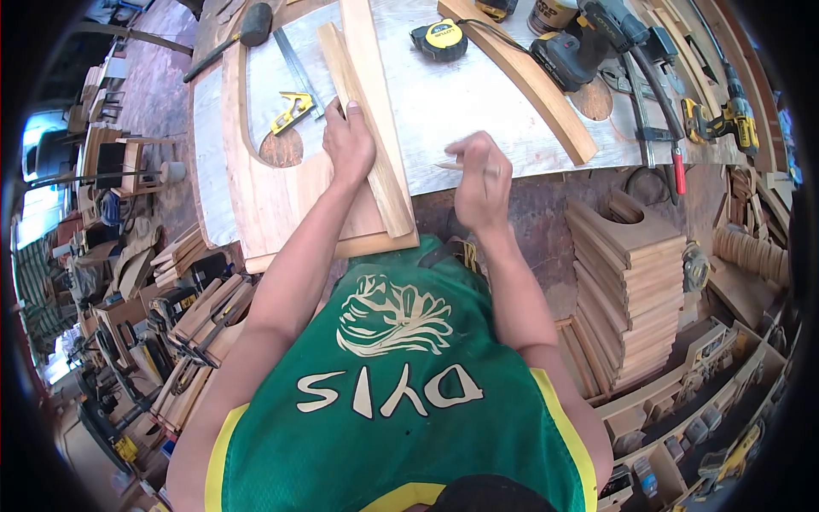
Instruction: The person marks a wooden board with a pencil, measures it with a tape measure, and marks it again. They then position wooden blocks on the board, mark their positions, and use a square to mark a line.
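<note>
My left hand (348, 141) is closed around a narrow wooden strip (375, 171), pressing it down along a wide pale board. That board (316, 205) has a large U-shaped cutout and lies at the front edge of the bench. To the right, my right hand (482, 183) is raised near the bench edge, somewhat blurred, with its fingers closed on a thin pencil (449, 165). The pencil's tip points left, apart from the wood. A combination square (294, 111) with a yellow head rests inside the cutout.
A mallet (256, 24), a tape measure (444, 39) and a curved wooden piece (529, 81) lie on the bench (461, 111). A cordless drill (572, 55) and clamps (640, 102) are at the right. Below stands a stack of cut boards (631, 290).
</note>
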Demonstrator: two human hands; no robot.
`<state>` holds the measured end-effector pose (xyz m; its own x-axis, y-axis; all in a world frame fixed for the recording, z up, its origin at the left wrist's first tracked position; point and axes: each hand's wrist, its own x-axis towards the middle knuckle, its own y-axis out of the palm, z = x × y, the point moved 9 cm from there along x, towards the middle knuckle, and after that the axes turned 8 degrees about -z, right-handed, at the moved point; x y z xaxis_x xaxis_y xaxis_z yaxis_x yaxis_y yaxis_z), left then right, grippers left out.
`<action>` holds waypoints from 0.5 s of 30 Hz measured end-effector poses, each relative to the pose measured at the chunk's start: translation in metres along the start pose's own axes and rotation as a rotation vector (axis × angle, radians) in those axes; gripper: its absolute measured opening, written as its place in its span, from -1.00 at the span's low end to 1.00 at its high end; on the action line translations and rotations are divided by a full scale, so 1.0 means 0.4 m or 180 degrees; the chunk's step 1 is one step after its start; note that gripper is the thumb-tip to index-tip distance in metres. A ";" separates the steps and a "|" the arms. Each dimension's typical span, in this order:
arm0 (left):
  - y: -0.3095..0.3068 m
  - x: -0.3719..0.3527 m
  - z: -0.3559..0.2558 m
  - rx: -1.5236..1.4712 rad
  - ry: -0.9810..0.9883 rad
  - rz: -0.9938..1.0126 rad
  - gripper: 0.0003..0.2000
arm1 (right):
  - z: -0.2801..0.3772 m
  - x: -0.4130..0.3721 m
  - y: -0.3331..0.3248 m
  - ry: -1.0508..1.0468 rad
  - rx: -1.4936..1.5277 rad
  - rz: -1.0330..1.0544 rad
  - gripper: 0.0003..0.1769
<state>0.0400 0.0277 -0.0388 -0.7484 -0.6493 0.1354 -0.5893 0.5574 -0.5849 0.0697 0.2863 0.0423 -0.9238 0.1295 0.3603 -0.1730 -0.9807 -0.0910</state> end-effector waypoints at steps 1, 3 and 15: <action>0.000 0.000 -0.001 0.0004 0.0010 0.0011 -0.44 | -0.017 0.021 0.016 0.0243 -0.0006 0.0021 -0.30; -0.002 0.001 -0.004 0.0049 0.0070 -0.0020 -0.45 | -0.061 0.063 0.083 0.0374 0.0087 0.0054 -0.33; -0.005 0.003 -0.004 0.0043 0.0147 -0.0056 -0.50 | -0.217 0.194 0.397 0.0230 -0.0307 0.0801 -0.62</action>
<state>0.0398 0.0267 -0.0364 -0.7514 -0.6341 0.1823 -0.5986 0.5389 -0.5927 -0.0591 0.1534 -0.0248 -0.9632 -0.1030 0.2483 0.0366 -0.9653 -0.2584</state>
